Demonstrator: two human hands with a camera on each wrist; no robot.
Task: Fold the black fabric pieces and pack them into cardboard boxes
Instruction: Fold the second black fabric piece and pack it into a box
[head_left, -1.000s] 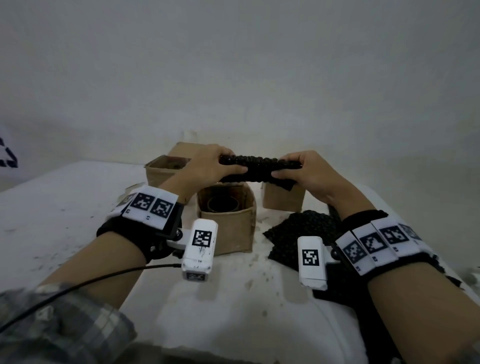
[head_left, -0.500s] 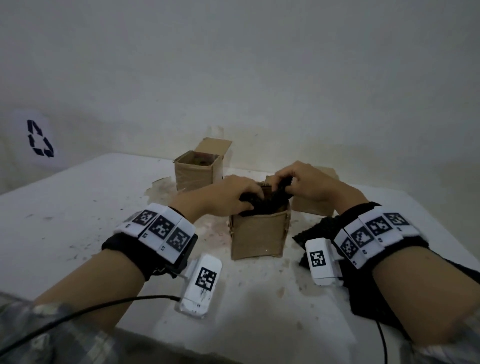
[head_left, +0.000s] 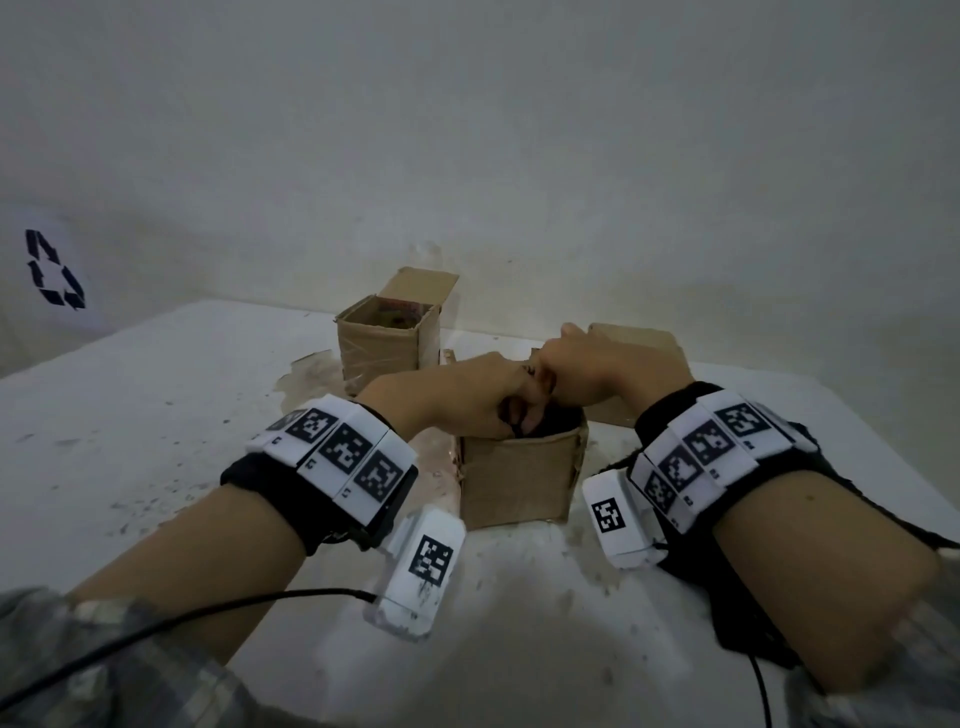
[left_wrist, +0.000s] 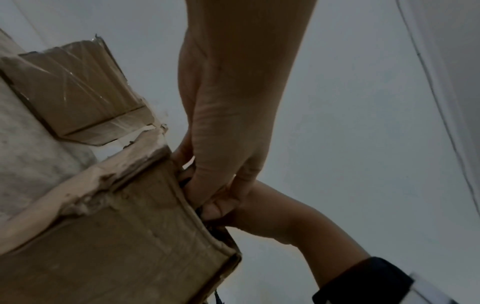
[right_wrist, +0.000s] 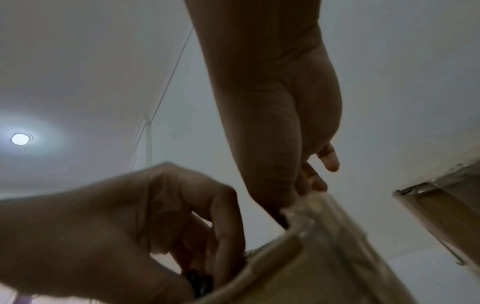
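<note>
The near cardboard box stands open on the white table. A folded black fabric piece sits low in its mouth, mostly hidden by my hands. My left hand curls over the box's left rim and pinches the black fabric. My right hand comes from the right, thumb and fingers dipping into the box onto the fabric, tips hidden. In the left wrist view both hands meet at the box rim, with a sliver of fabric showing.
An open cardboard box stands behind at the left, and another box sits behind my right hand. A pile of black fabric lies under my right forearm. The wall is close behind the boxes. A black cable trails from my left wrist.
A second ago both hands held the folded fabric up above the boxes. They lowered it into the near box and have pushed it deeper, so little of it shows now.
</note>
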